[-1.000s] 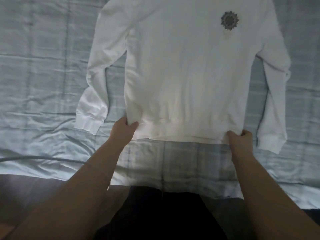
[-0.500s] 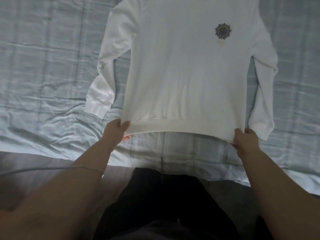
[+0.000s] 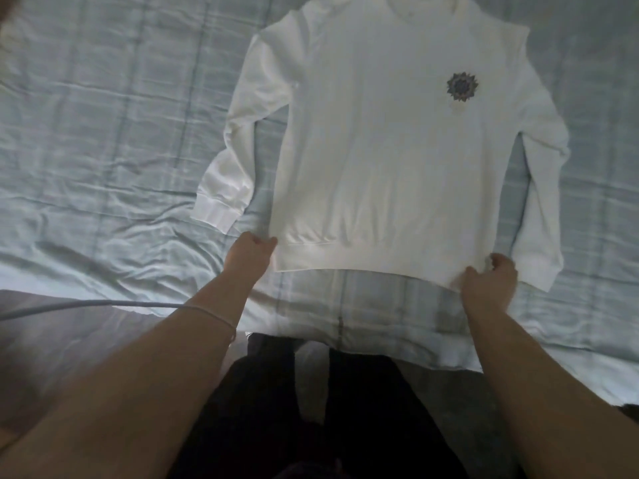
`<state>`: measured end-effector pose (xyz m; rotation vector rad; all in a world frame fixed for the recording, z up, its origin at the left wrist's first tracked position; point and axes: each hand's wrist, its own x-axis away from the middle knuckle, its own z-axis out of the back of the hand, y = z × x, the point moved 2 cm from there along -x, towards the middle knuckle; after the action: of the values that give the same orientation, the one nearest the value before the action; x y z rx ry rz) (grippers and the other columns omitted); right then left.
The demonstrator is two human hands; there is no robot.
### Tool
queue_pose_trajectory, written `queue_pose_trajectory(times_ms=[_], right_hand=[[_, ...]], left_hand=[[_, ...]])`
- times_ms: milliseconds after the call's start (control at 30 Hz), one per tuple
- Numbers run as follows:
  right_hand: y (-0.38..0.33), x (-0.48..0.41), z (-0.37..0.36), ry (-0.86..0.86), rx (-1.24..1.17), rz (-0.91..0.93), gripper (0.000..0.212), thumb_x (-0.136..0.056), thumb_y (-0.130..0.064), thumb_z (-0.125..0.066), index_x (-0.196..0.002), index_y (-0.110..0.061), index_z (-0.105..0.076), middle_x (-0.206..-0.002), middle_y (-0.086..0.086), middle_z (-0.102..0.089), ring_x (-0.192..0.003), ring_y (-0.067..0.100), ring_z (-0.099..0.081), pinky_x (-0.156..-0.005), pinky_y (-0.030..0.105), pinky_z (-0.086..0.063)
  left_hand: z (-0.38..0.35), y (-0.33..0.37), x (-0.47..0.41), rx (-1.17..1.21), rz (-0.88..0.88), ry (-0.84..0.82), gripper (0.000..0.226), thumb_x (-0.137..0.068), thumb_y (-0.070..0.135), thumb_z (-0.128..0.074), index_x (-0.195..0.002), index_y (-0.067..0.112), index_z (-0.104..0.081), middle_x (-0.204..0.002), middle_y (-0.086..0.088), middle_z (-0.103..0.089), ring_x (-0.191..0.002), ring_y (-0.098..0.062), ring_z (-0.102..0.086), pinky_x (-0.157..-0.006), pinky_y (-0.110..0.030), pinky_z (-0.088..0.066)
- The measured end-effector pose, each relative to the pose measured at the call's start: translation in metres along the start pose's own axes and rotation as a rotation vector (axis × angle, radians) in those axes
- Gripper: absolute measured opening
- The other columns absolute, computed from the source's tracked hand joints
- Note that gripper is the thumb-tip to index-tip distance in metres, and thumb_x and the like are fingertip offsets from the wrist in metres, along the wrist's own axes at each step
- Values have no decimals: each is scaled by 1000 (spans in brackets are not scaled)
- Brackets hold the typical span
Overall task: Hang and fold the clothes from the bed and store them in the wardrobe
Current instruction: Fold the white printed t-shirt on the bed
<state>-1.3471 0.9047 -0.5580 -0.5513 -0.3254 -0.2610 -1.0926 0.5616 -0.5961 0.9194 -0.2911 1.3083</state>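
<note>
I have the white sweatshirt (image 3: pixel 380 150) lying front-up on the bed (image 3: pixel 103 133), its emblem (image 3: pixel 462 86) showing on the chest. My hands are at the two bottom corners of its hem (image 3: pixel 363 261). The left hand (image 3: pixel 247 259) is curled and pinches the near corner on its side, and the right hand (image 3: pixel 489 286) has its fingers wrapped round the other corner. Over the last second I have drawn the hem out level and my view has tipped up, so the collar (image 3: pixel 418 5), which was cut off before, now shows at the top. The body looks flatter than it did a moment ago, with fewer ripples above the hem. One sleeve (image 3: pixel 238 143) lies just beside the body near my left hand, and the other sleeve (image 3: pixel 543 188) runs down past my right hand. I judge the spreading step nearly done. The garment seems square enough to start folding, probably sleeves inward first. The wardrobe is not in view, so storing it is still some way off.
</note>
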Motion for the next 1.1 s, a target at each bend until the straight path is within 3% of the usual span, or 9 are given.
queue_pose_trajectory(times_ms=[67, 300, 467, 533, 633, 700, 767, 967, 1100], right_hand=[[-20, 23, -13, -24, 19, 107, 52, -85, -8, -61, -136, -7, -50, -136, 17, -50, -125, 31, -49, -103, 32, -38], [-116, 129, -117, -205, -51, 343, 49, -91, -9, -58, -139, -11, -48, -141, 10, -49, -130, 24, -46, -112, 36, -34], [-172, 195, -201, -329, -70, 487, 49, -93, -11, -57, -140, -17, -48, -143, 1, -48, -130, 15, -44, -103, 10, -23], [-188, 213, -228, -369, -76, 512, 51, -93, -12, -56, -142, -20, -46, -144, -2, -46, -127, 10, -45, -98, 3, -21], [-206, 227, -255, -416, -74, 538, 53, -94, -9, -55, -144, -20, -43, -145, -4, -45, -103, -8, -46, -82, -7, -27], [-216, 232, -265, -410, -71, 570, 53, -92, -5, -55, -142, -16, -44, -144, 0, -46, -109, -6, -48, -88, -3, -30], [-228, 238, -270, -381, -44, 598, 52, -91, -6, -55, -141, -15, -45, -143, 1, -46, -126, 12, -46, -102, 11, -30], [-274, 262, -270, -249, 3, 904, 44, -92, -5, -54, -136, -8, -51, -148, 10, -45, -140, 23, -36, -117, 21, -18], [-313, 283, -276, -267, -47, 1069, 44, -94, -5, -52, -138, -7, -51, -152, 9, -42, -144, 25, -32, -121, 39, -24]], left_hand=[[19, -5, -4, 57, -65, 74, 27, -87, 46, -65, -80, 23, -54, -74, 10, -59, -71, -15, -56, -63, -28, -39], [90, -40, -34, 107, -167, 188, 25, -87, 26, -67, -106, 18, -53, -86, 8, -59, -78, -15, -57, -63, -23, -37], [108, -55, -68, 92, -172, 202, 42, -86, 18, -68, -125, 9, -53, -119, -14, -51, -99, -28, -55, -81, -25, -37], [107, -55, -81, 100, -162, 171, 47, -87, 23, -70, -128, 9, -52, -118, -10, -51, -101, -25, -54, -81, -26, -36], [109, -50, -95, 146, -129, 110, 38, -87, 30, -69, -117, 13, -55, -98, 4, -55, -87, -18, -53, -73, -27, -40], [112, -45, -99, 129, -150, 50, 16, -87, 30, -66, -93, 18, -58, -77, 10, -56, -72, -16, -54, -56, -24, -36], [123, -44, -99, 221, -157, 12, 14, -85, 28, -65, -76, 24, -56, -67, 12, -55, -62, -10, -53, -50, -21, -34], [185, -64, -82, 949, -91, -66, 21, -71, 31, -60, -85, 16, -63, -86, -7, -62, -76, -22, -58, -65, -38, -48], [234, -83, -92, 1075, -70, 148, 18, -73, 29, -59, -87, 18, -61, -88, -8, -60, -79, -23, -57, -66, -41, -46]])
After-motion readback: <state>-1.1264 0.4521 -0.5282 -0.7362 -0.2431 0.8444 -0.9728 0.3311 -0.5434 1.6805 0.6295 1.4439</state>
